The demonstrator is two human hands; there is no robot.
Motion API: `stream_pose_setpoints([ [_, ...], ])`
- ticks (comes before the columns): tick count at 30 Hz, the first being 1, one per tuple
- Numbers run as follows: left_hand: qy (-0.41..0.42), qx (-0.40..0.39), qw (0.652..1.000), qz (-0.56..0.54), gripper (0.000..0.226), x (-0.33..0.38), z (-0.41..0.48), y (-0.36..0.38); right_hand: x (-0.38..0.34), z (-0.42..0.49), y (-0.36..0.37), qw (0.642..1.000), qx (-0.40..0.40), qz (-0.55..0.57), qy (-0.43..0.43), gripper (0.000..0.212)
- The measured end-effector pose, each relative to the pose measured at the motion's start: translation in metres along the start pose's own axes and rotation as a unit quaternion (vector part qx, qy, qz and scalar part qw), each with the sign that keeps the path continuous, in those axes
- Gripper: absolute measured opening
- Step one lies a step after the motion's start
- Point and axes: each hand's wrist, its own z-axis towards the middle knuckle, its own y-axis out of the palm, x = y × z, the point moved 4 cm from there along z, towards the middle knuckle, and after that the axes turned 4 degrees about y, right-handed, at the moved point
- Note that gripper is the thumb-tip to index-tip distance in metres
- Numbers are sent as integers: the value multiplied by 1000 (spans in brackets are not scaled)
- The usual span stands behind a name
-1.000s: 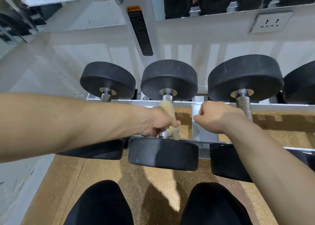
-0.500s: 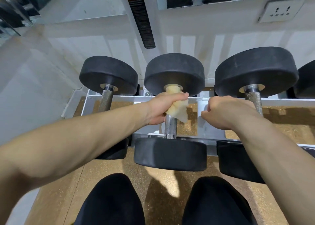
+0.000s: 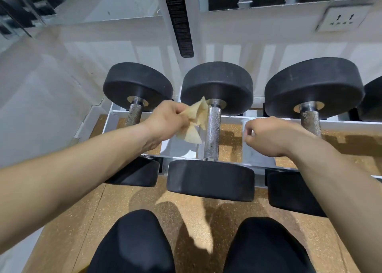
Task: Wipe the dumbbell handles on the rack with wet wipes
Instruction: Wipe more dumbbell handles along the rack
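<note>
Operator: Since half a second ago, I see the left hand (image 3: 165,121) has come off the middle handle (image 3: 213,132). It was wrapped round the bar's far end through the wet wipe (image 3: 194,120); now it sits just left of the bar, at centre frame.

Observer: State of that hand?

Operator: Fingers curled, pinching the crumpled yellowish wipe. Loose corners fan upward and downward toward the bar. The wipe's edge lies just beside the handle; I cannot tell whether it touches.

Observer: And the bar itself?

Operator: Knurled steel, bare along its length, running between the far black head and the near one. It lies across the white rack (image 3: 231,120).

Observer: The other hand?

Operator: The right hand (image 3: 268,136), right of centre, is curled in a loose fist above the rack, between the middle handle and the right handle (image 3: 310,120). I see nothing held in it. It stays roughly where it was.

Observer: Surroundings?

Operator: The left handle (image 3: 133,115) shows left of centre, its near part hidden behind the left forearm. Black-clad knees (image 3: 134,241) fill the bottom edge over a speckled brown floor (image 3: 72,221). A wall socket (image 3: 341,18) is at upper right, and a black warning label (image 3: 179,24) with an orange top at top centre.
</note>
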Motion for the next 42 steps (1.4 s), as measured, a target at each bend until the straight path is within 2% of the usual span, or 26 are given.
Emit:
stream_pose_setpoints([
  [2, 29, 44, 998, -18, 35, 9, -3, -8, -4, 2, -2, 993, 40, 94, -56, 18],
  [4, 32, 6, 994, -102, 30, 23, -10, -10, -8, -1, -9, 964, 104, 220, -105, 17],
  [5, 31, -38, 988, -148, 30, 31, -15, -9, -12, -6, -13, 947, 118, 267, -134, 30],
  [7, 32, -127, 969, -209, 24, 43, -23, -5, -25, -17, -21, 924, 95, 317, -193, 62],
  [8, 27, -159, 960, -230, 19, 47, -27, -4, -33, -20, -24, 919, 68, 322, -215, 72],
  [9, 14, -185, 951, -249, 15, 48, -29, -2, -40, -23, -27, 914, 41, 328, -234, 74],
  [12, -41, -247, 924, -288, 12, 51, -34, 6, -48, -23, -31, 881, -37, 397, -256, 43],
  [14, -56, -230, 942, -239, 21, 46, -33, 6, -44, -19, -29, 868, -71, 444, -211, 26],
  [15, -54, -209, 960, -178, 28, 40, -30, 6, -39, -16, -25, 870, -94, 450, -175, 20],
  [17, -31, -171, 984, -29, 34, 30, -25, 6, -31, -7, -16, 898, -141, 401, -111, 11],
  [20, -30, -100, 988, 109, 27, 11, -12, 4, -24, 3, -8, 941, -211, 252, -78, 6],
  [23, -70, -184, 973, 117, 22, -2, -10, 8, -21, 13, 3, 954, -252, 154, -55, 11],
  [26, -66, -223, 962, 142, 6, -8, -10, 15, -29, 24, 22, 962, -251, 96, -42, 15],
  [29, -37, -247, 955, 159, 14, -13, -5, 23, -43, 37, 35, 971, -222, 69, -53, 10],
  [33, 4, -254, 964, 84, 10, -10, -5, 19, -50, 53, 41, 982, -187, 12, -40, 18],
  [35, 37, -247, 965, 77, 7, -9, -5, 20, -47, 58, 44, 982, -183, 29, -37, 19],
  [38, 60, -228, 957, 169, 12, -14, -3, 25, -42, 59, 48, 974, -207, 74, -59, 20],
  [40, 77, -195, 936, 282, 18, -18, 3, 29, -43, 57, 47, 965, -226, 95, -92, 25],
  [42, 72, -151, 911, 376, 14, -22, 9, 32, -45, 53, 42, 958, -233, 110, -123, 29],
])
